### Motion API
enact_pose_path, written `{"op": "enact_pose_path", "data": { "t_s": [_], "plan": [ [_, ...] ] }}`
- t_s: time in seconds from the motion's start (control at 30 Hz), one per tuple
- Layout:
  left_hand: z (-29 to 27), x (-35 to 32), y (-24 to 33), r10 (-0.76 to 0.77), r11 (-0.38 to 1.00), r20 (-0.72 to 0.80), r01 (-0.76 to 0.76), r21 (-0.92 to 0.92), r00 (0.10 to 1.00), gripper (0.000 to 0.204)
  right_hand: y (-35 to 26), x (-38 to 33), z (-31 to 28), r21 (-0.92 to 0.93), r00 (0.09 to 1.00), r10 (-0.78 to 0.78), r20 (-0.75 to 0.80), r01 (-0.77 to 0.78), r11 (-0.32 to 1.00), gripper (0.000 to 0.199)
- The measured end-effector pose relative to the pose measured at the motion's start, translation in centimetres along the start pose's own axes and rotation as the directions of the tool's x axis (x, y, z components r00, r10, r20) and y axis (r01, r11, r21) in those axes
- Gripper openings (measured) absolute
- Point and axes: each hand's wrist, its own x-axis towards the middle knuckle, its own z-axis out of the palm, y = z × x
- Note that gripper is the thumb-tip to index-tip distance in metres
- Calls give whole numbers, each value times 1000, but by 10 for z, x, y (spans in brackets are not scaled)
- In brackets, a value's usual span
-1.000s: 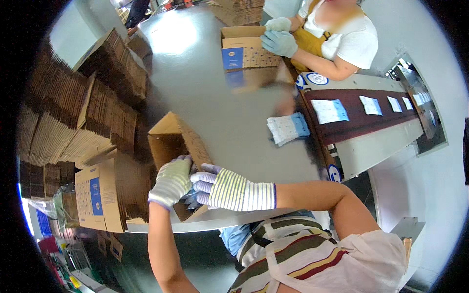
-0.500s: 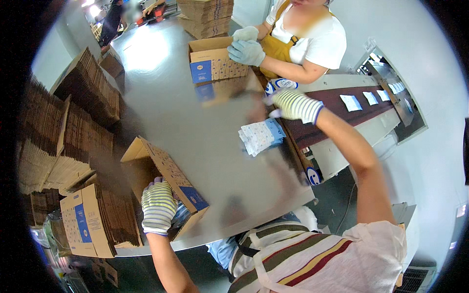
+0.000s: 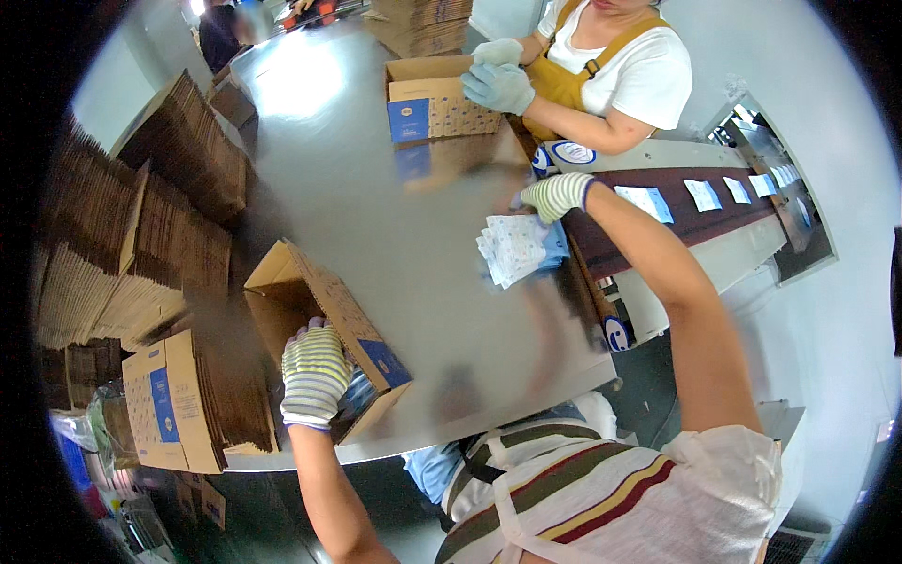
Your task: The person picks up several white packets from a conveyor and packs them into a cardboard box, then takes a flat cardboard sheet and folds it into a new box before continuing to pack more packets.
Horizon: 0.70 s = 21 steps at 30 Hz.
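My left hand (image 3: 314,378), in a striped knit glove, reaches into an open cardboard box (image 3: 343,324) tilted at the table's near left. Its fingers bend down past the box wall, so their grip is hidden; blue-and-white packets (image 3: 357,392) show beside it. My right hand (image 3: 554,197), gloved alike, touches the far edge of a fanned pile of white-and-blue packets (image 3: 515,249) at the table's right edge. Its thumb stands apart from the fingers, and I see nothing held between them.
Flattened cartons (image 3: 178,141) stand in stacks along the left. Packets (image 3: 703,195) lie in a row on a dark conveyor belt (image 3: 615,226) at right. Across the metal table (image 3: 376,235), a co-worker's gloved hands (image 3: 498,80) rest at another open box (image 3: 442,108).
My right hand has come down from above the belt edge to the packet pile. The pile is fanned differently. My left hand stays in the box, and the whole view has shifted slightly.
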Motion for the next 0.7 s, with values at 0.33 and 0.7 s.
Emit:
{"op": "enact_pose_path", "data": {
  "t_s": [0.33,0.7],
  "plan": [
    [2,-4,2,-1,1000,-74,-1,-24,997,41,-197,-50,44,-181,965,-24,-260,-24,983,61],
    [-8,3,4,-31,998,52,33,-45,998,40,-269,24,-73,65,251,-275,-928,837,543,59]
  ]
}}
